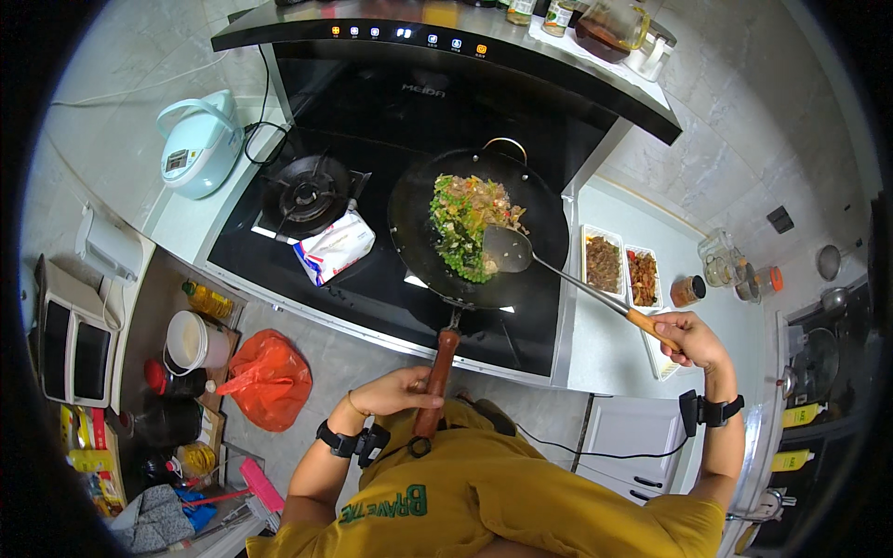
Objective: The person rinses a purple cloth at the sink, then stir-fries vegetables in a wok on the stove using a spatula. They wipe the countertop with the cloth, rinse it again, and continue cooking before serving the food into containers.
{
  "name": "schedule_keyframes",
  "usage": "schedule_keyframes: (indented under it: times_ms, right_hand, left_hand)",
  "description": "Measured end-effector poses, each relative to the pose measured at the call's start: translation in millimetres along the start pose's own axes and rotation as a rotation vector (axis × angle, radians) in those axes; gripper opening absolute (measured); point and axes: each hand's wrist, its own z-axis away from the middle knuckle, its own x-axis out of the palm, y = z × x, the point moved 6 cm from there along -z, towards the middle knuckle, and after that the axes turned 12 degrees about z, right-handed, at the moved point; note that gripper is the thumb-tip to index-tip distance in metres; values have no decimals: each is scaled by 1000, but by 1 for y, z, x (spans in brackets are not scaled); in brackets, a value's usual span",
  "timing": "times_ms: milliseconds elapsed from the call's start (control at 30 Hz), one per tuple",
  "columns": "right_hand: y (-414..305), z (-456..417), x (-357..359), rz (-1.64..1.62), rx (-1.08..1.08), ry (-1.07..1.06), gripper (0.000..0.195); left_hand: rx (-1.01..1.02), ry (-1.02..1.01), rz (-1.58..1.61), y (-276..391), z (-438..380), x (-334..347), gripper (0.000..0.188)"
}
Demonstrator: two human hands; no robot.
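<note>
A black wok (411,202) sits on the right-hand part of the cooktop, its reddish wooden handle (439,370) pointing towards me. My left hand (398,392) grips that handle from the left, near its lower half. In the wok lies a mix of green peas, sliced meat and chopped vegetables (464,223). My right hand (691,338) holds a wok spatula (586,284) by the end of its wooden grip. The spatula's metal blade (508,249) rests against the right side of the food. The burner beneath the wok is hidden.
Right of the cooktop stand a tray of meat (603,265), a tray of red chopped food (642,277) and a spice jar (688,290). To the left are a bare burner (305,192), a white soft pack (338,245) and a rice cooker (202,146). A range hood (446,31) overhangs the back.
</note>
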Motion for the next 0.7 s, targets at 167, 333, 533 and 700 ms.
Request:
schedule_keyframes:
  times_ms: [167,333,533,700]
  right_hand:
    - [4,4,2,-104,48,-93,28]
    - [27,-5,16,-285,89,-206,28]
    - [45,-25,67,-487,100,-406,36]
    - [40,-19,111,-815,118,-619,41]
  left_hand:
    - [-3,-24,-19,-2,-1,-2,34]
    - [-6,-5,-25,3,3,4,36]
    - [-35,-8,-64,1,1,0,35]
    - [-31,-12,-76,4,1,-1,34]
